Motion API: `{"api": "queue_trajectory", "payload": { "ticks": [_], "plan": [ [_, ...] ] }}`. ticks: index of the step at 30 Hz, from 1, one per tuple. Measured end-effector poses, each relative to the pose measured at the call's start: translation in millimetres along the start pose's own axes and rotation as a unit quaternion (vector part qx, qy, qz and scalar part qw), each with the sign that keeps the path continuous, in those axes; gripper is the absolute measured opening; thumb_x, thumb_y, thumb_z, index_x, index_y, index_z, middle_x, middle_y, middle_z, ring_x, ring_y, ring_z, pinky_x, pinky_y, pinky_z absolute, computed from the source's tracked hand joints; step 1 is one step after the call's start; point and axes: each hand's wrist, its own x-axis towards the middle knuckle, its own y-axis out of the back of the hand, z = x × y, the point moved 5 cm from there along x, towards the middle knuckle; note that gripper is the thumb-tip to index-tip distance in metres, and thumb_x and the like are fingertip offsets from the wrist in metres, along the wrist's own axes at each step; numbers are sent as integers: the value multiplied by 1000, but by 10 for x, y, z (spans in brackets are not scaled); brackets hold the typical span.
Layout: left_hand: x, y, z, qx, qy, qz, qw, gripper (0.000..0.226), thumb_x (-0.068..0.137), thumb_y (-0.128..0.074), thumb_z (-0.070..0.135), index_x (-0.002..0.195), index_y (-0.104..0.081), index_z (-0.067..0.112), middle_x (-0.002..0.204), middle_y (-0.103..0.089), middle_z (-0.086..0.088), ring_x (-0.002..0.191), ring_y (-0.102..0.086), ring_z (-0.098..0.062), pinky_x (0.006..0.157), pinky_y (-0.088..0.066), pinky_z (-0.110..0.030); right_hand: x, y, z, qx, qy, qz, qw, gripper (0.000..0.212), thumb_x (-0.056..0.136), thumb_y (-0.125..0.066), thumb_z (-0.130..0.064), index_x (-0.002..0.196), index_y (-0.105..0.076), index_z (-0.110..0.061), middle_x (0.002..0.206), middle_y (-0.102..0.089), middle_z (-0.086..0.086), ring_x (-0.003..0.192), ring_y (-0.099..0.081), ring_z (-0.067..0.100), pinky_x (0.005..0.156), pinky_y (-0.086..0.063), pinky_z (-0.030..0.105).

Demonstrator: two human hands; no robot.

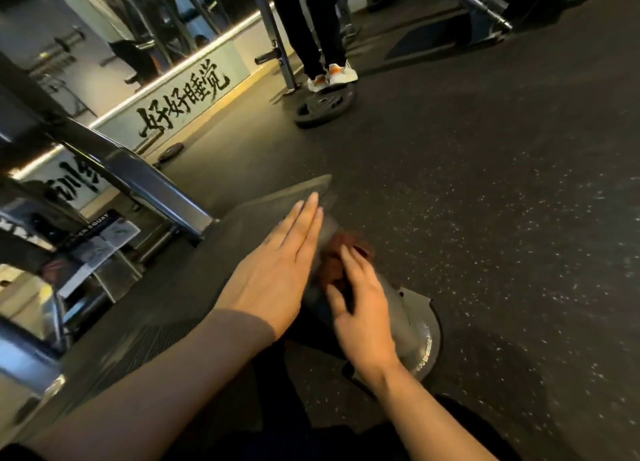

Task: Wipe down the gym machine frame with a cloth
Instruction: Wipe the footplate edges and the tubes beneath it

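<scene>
The gym machine's textured foot plate (277,197) slopes down in the middle of the view, joined to a grey steel frame beam (152,183) at the left. My left hand (277,266) lies flat on the plate's right edge, fingers straight and together. Just to its right, my right hand (360,308) presses a reddish-brown cloth (343,249) onto the frame's lower right side; the cloth is blurred and mostly hidden under the fingers. A round metal part (426,336) of the machine sits below the right hand.
Dark speckled rubber floor (485,201) spreads to the right. A person in black trousers and white shoes (332,76) stands on a weight plate (325,107) at the back. A small plate (171,149) lies by the mirrored wall with painted characters (183,106).
</scene>
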Motion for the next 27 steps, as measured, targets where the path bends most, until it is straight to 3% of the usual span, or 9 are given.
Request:
{"api": "queue_trajectory", "payload": {
  "ticks": [3,5,7,9,11,18,21,24,27],
  "plan": [
    [49,-42,-5,38,-8,27,999,87,88,-49,14,149,13,9,155,26,-10,144,19,-20,118,9,-34,78,-85,-202,18,56,-2,998,63,92,-59,-7,148,-37,-27,156,-29,-9,137,-25,5,106,-6,2],
    [37,-101,14,93,-34,50,994,87,79,-57,16,151,-10,3,159,-4,-16,148,-3,-24,122,-4,-40,58,-80,-140,14,64,-6,998,65,92,-58,-5,148,-36,-31,157,-28,-9,137,-28,9,108,-8,4],
    [-16,-163,164,96,-61,59,992,75,78,-50,19,147,-27,-1,156,-20,-19,147,-13,-25,120,-1,-41,-19,-45,50,0,53,-21,998,70,92,-57,-2,149,-32,-35,157,-24,-15,135,-28,6,109,-8,6],
    [-74,-234,416,83,-79,4,993,67,88,-35,18,150,-18,1,158,-7,-19,147,0,-24,119,13,-38,-105,-15,259,-2,17,-13,1000,73,91,-56,1,149,-30,-36,153,-21,-22,132,-25,1,105,-1,-1],
    [-126,-417,548,88,-50,-79,992,69,97,-31,19,150,12,3,155,23,-16,142,25,-23,110,28,-37,-187,3,484,3,-35,23,999,72,90,-56,2,149,-31,-33,153,-24,-20,130,-29,4,106,-5,1],
    [-122,-652,621,134,34,-137,981,76,97,-29,23,146,22,-4,152,33,-24,142,30,-32,119,11,-47,-368,153,1232,8,-207,74,975,67,87,-55,10,147,-40,-15,154,-35,2,132,-38,26,99,-9,2],
    [-108,-680,659,144,50,-154,976,77,97,-29,24,144,24,-7,149,35,-26,141,32,-34,119,13,-47,-288,156,1184,19,-251,66,965,64,90,-50,6,148,-37,-16,156,-31,2,132,-35,26,105,-17,13],
    [-70,-706,671,163,64,-180,968,82,99,-30,33,143,25,-8,148,36,-28,140,32,-37,117,17,-47,-130,114,842,14,-209,27,977,62,95,-47,-4,151,-31,-25,158,-25,-3,128,-33,24,106,-23,24],
    [-37,-767,647,181,65,-233,953,81,101,-28,44,147,24,1,150,35,-25,138,35,-38,115,20,-49,145,86,343,67,-97,-18,993,59,94,-46,-9,147,-37,-33,155,-30,-14,124,-31,16,100,-24,21]
  ]
}}
